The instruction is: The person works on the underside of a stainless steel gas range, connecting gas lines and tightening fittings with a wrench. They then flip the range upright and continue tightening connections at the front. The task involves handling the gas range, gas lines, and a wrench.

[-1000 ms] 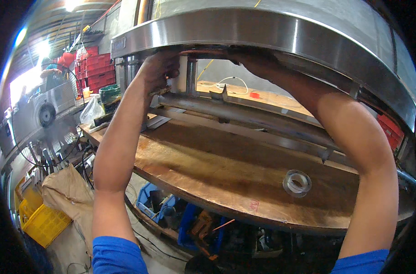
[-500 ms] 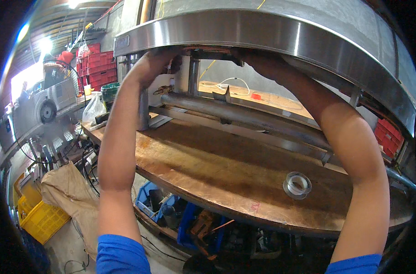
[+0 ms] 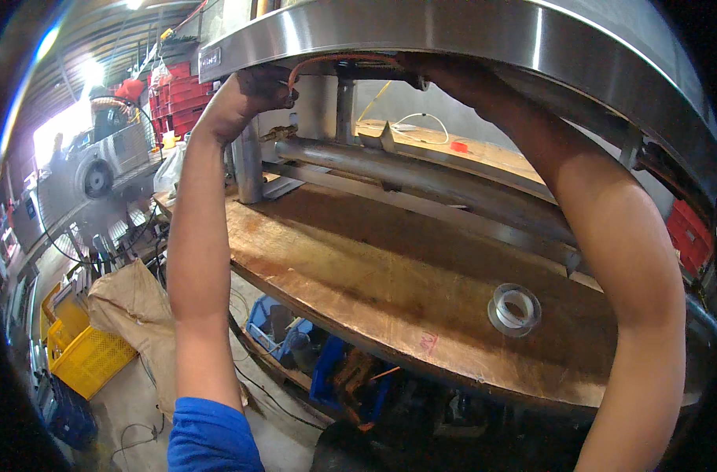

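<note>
Both my arms reach up beneath the front panel (image 3: 484, 31) of a brushed stainless-steel appliance. My left hand (image 3: 258, 93) is below the panel's left part, its fingers closed on the end of a thin copper-coloured tube (image 3: 327, 58). From there the tube bows up and runs along the underside toward my right hand (image 3: 445, 79). That hand is pushed up under the panel, with its fingers in shadow and hidden. Beneath my left hand, a brass fitting (image 3: 280, 134) sits near the end of a thick metal pipe (image 3: 453, 177) that crosses the frame.
A clear spool with a white roll (image 3: 514, 310) lies on the worn wooden bench (image 3: 374, 275). Metal legs (image 3: 248, 165) stand on it. Blue bins (image 3: 276, 322) are underneath. A yellow crate (image 3: 91, 358), brown sheet (image 3: 130, 303) and fan (image 3: 99, 178) are to the left.
The copper-coloured tube now bows out below the panel. My left hand has moved slightly left, away from the right one. The whole view has shifted a little.
</note>
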Demonstrator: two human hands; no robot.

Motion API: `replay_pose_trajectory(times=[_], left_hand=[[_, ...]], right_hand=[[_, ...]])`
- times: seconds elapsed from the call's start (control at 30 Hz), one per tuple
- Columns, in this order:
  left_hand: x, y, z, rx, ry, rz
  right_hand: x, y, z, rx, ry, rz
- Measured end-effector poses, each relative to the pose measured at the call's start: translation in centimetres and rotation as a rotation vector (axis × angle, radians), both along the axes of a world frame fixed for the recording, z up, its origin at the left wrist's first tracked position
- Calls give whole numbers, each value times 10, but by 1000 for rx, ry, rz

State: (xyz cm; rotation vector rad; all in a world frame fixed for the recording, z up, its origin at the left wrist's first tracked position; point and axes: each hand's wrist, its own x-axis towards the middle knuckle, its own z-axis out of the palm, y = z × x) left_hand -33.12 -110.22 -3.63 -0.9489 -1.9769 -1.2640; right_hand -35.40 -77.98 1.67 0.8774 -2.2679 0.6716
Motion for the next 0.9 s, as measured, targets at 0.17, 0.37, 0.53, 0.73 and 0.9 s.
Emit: replay_pose_trajectory(times=[0.17,0.37,0.53,0.73,0.9], left_hand=[[-1,2,-1,26,-41,-45],[-11,6,-3,2,-90,-66],[-14,1,-6,20,-109,-124],[-8,-3,-11,-4,-125,-68],[-1,2,-8,-74,-93,-26]], right_hand=[[0,-2,1,-30,4,-28],[-10,5,3,-3,-92,-95],[-9,6,4,11,-112,-106],[0,10,8,136,-138,-114],[-9,11,15,405,18,-62]])
